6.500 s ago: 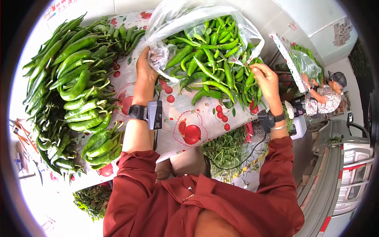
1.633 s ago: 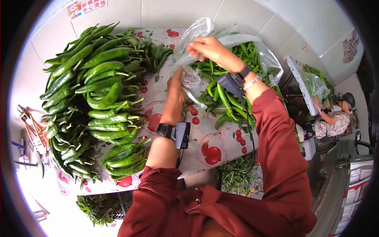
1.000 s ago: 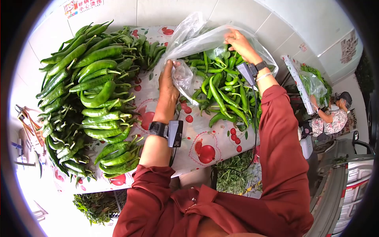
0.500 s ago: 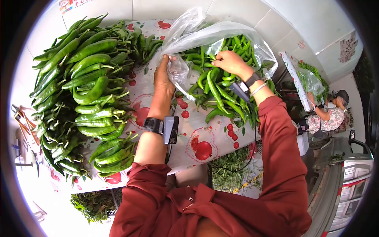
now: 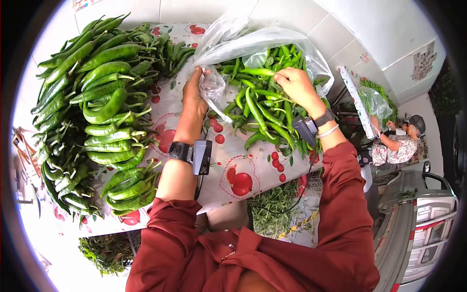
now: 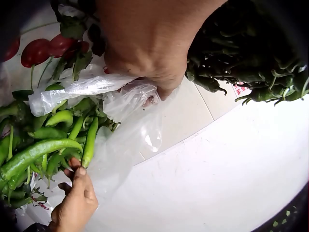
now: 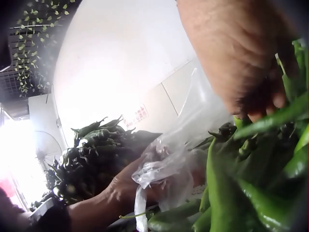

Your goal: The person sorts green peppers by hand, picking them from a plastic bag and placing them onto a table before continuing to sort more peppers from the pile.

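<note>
- The left hand [image 5: 193, 93] is gripping a bunched edge of the clear plastic bag [image 5: 228, 48], its fingers curled round the crumpled film; the left wrist view shows the same hand [image 6: 154, 43] pinching the gathered plastic [image 6: 91, 87].
- The right hand [image 5: 297, 85] is reaching in at the bag's open mouth, its fingertips closing on the stem end of a long green pepper [image 5: 253, 72] that is lying across the top of the heap.
- In the left wrist view, the right hand [image 6: 75, 205] is touching the lower ends of the peppers [image 6: 38, 150] from below.
- The bag is lying on its side on the table, between the two hands, with slim green peppers [image 5: 262, 112] spilling out of its mouth onto the cloth.
- The tablecloth [image 5: 233, 160] is white, printed with red fruit, and is hanging over the near edge of the table.
- A large pile of bigger green peppers [image 5: 97, 107] is lying on the left part of the table, just beside the left forearm.
- Both wrists are wearing a dark strap with a small camera, and both sleeves [image 5: 340, 214] are dark red.
- Green leafy stems [image 5: 277, 199] are lying on the ground below the table edge.
- Another person [image 5: 396, 141] is sitting well apart at the right, beside a second bag of greens [image 5: 374, 95].
</note>
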{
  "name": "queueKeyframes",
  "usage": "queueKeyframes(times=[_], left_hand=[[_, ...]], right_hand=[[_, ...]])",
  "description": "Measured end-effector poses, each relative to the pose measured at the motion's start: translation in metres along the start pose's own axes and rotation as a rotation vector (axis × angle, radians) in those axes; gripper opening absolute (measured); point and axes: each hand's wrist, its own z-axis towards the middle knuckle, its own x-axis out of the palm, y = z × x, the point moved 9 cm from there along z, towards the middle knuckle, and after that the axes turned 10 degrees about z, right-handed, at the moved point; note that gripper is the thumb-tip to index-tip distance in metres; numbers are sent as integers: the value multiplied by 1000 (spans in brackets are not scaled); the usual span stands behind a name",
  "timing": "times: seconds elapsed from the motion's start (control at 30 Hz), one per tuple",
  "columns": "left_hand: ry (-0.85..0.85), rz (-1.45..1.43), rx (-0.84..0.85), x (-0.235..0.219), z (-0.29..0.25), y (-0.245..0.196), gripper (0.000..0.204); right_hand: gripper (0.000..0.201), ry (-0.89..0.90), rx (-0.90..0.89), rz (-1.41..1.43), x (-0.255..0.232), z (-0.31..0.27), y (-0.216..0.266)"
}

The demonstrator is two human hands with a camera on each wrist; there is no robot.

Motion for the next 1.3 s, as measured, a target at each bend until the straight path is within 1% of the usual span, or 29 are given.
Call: queueKeyframes(times=[0.07,0.1,0.13,0.2,0.23,0.27,0.33,0.37,0.4,0.43,0.47,0.53,0.57,0.6,0.67,0.7,0.77,0.8,0.87,0.9,1.0,1.03,1.1,1.13,1.2,1.23,1.27,1.3], left_hand=[[-2,-21,-6,0,-1,-1,18],[23,-14,-18,2,-2,0,18],[46,-8,-28,5,-4,0,17],[34,-35,-15,5,-2,-1,17],[69,-41,-14,8,-2,0,17],[105,-43,-14,12,-1,0,17],[150,44,1,22,-10,-4,24],[166,81,-2,26,-14,-6,26],[181,119,-5,29,-17,-7,29],[207,135,19,34,-21,-10,32],[224,144,18,36,-21,-9,31],[271,68,-61,37,-21,-2,29],[258,58,-64,37,-24,-2,26],[272,35,-88,38,-23,-1,25],[281,-20,-121,39,-20,2,23],[276,-18,-120,35,-16,5,23],[253,8,-156,25,-8,15,21],[250,14,-155,25,-9,16,21],[176,127,-141,19,-9,18,20],[126,117,-103,17,-8,18,20],[123,76,-120,16,-9,15,17],[118,73,-114,14,-6,17,17],[137,71,-83,11,-3,19,17],[131,74,-77,10,-3,17,17],[29,-62,-43,3,-4,12,16],[-29,-60,-53,-1,-2,14,19],[-38,-60,-46,-2,-1,15,19],[-24,-43,-45,-3,2,18,18]], right_hand=[[21,-35,107,239,-11,-5,-14],[22,-2,123,306,-14,-4,-12],[23,-1,117,457,-18,-5,-7],[22,13,231,546,-25,-8,-3],[21,0,226,636,-25,-6,1],[21,5,216,640,-22,-2,5],[20,-27,230,819,-7,6,17],[20,-29,231,838,4,12,24],[19,-32,225,817,17,21,28],[18,-42,138,746,33,32,30],[17,-52,50,675,49,40,33],[17,-83,-180,435,67,43,62],[18,-29,-141,326,80,44,64],[15,-62,-227,159,80,41,79],[15,32,-240,-13,87,38,88],[15,34,-241,-7,88,35,89],[11,80,-336,-154,94,26,97],[11,77,-337,-147,94,22,97],[12,42,-435,-165,90,9,105],[11,68,-437,-185,88,5,104],[12,110,-360,-108,69,-11,106],[12,114,-367,-107,64,-18,108],[10,119,-292,68,50,-26,106],[8,109,-275,100,41,-28,108],[11,120,-138,210,26,-30,102],[12,80,-119,293,17,-26,101],[13,43,-95,375,8,-23,100],[15,62,-68,345,2,-15,102]])
